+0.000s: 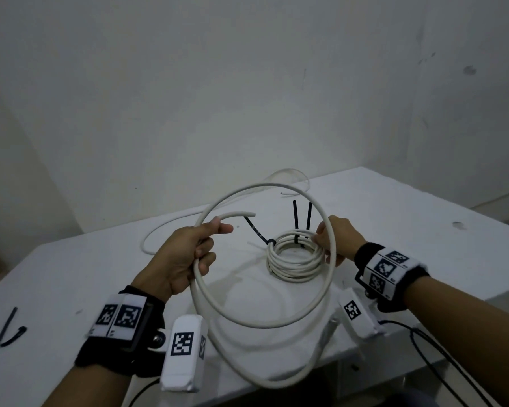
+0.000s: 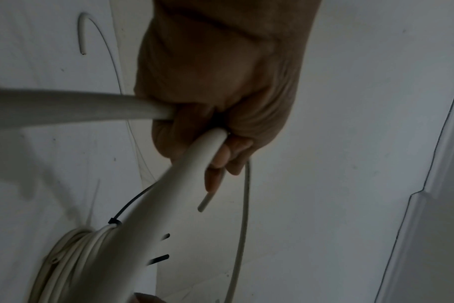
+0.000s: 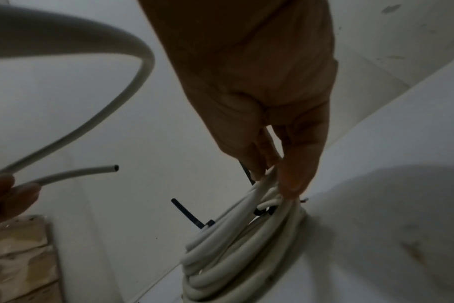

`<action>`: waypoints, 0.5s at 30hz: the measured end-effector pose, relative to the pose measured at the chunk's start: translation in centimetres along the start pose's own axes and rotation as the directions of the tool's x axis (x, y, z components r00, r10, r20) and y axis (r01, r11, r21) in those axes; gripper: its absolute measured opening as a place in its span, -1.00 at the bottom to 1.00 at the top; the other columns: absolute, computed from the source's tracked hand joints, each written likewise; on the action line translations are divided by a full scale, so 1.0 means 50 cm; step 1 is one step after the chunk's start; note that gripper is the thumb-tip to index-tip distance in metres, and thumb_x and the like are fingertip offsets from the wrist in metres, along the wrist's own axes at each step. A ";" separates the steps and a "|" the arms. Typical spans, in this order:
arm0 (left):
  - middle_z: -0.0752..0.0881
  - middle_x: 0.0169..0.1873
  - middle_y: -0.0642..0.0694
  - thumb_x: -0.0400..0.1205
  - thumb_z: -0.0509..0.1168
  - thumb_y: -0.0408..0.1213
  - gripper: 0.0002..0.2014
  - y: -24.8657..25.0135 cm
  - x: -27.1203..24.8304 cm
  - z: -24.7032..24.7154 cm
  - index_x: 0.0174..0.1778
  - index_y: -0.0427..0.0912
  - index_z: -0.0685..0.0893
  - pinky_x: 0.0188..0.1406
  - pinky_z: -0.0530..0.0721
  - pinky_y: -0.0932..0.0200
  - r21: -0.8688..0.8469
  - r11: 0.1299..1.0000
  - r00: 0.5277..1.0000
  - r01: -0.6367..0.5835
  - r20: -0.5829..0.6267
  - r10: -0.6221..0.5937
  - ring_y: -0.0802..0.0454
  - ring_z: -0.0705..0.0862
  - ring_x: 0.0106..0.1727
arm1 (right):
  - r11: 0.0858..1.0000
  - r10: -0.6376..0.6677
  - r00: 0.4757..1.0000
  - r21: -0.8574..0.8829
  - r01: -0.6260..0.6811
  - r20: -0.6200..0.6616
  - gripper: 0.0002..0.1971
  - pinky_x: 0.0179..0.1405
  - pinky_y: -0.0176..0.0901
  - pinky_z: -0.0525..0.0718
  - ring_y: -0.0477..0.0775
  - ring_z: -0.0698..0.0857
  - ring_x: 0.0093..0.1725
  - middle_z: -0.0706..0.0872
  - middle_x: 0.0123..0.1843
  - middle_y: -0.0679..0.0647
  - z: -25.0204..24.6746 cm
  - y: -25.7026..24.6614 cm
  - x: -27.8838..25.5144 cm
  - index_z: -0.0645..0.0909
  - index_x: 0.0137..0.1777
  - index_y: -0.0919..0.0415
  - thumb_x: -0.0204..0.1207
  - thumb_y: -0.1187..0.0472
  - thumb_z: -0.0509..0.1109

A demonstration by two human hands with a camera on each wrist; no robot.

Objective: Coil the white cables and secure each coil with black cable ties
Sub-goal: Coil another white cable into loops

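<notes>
Above the table (image 1: 394, 207) the left hand (image 1: 182, 257) grips the cable (image 1: 265, 323) in a closed fist, with the cut end poking out past the thumb — a sensible anchor, I judge, since pinning the end lets each new turn be laid against it. The right hand (image 1: 335, 239) sits across the big loop, fingers around the far side of it, probably to hold the loop's width while the slack is fed round. The rest of this cable trails off the table's near edge and away to the far left.

Under the loop lies a finished coil (image 1: 296, 259), bound with black ties (image 1: 301, 221) whose tails stick up. A spare tie (image 1: 9, 330) rests well to the left — within reach for the next binding.

The head view gives the whole layout. The right wrist view shows the right fingertips (image 3: 290, 180) close over the finished coil, though I cannot tell whether they touch it or pinch only the loop. The left wrist view shows the fist wrapped round two passes of cable, and another cable's end on the far tabletop.
</notes>
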State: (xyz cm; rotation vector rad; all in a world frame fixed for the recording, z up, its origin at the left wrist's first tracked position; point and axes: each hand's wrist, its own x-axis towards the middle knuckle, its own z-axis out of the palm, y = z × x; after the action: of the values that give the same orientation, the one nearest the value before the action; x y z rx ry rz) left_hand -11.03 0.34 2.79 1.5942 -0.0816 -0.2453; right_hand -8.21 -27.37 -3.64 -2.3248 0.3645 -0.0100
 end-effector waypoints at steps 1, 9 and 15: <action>0.21 -0.71 0.05 0.68 0.24 -0.07 -0.68 0.002 0.000 0.002 0.01 -0.27 0.74 -0.81 0.26 0.35 0.006 1.000 1.000 -0.001 0.001 0.001 0.13 0.26 -0.75 | 1.000 -0.022 1.000 0.015 0.022 0.008 -0.85 -0.53 -0.02 0.74 0.21 0.73 -0.53 0.64 -0.46 0.21 -0.002 -0.001 -0.003 0.53 -0.32 0.37 0.43 0.36 0.42; 0.21 -0.71 0.05 0.68 0.24 -0.09 -0.69 0.009 0.001 0.019 -0.01 -0.27 0.73 -0.79 0.24 0.38 0.001 1.000 1.000 -0.016 0.014 0.016 0.13 0.26 -0.75 | 0.993 -0.066 0.996 -0.095 0.071 0.057 -0.68 -0.57 -0.11 0.68 0.20 0.71 -0.58 0.72 -0.43 0.25 -0.038 0.000 -0.034 0.53 -0.24 0.33 0.63 0.10 0.25; 0.22 -0.71 0.04 0.65 0.28 -0.07 -0.69 0.017 -0.005 0.023 -0.04 -0.28 0.74 -0.77 0.22 0.37 -0.026 0.998 0.998 -0.058 0.028 0.058 0.13 0.25 -0.75 | 0.809 -0.279 0.960 0.540 0.233 0.003 -0.26 -0.41 -0.11 0.71 0.16 0.76 -0.30 0.81 -0.19 0.28 -0.129 -0.057 -0.102 0.65 0.04 0.32 0.56 -0.37 -0.05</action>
State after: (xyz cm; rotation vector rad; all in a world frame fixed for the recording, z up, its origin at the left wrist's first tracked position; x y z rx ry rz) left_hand -11.44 -0.79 3.65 1.5614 -0.1462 -0.2230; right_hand -13.13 -28.64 3.40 -1.7883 -0.0089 -0.1327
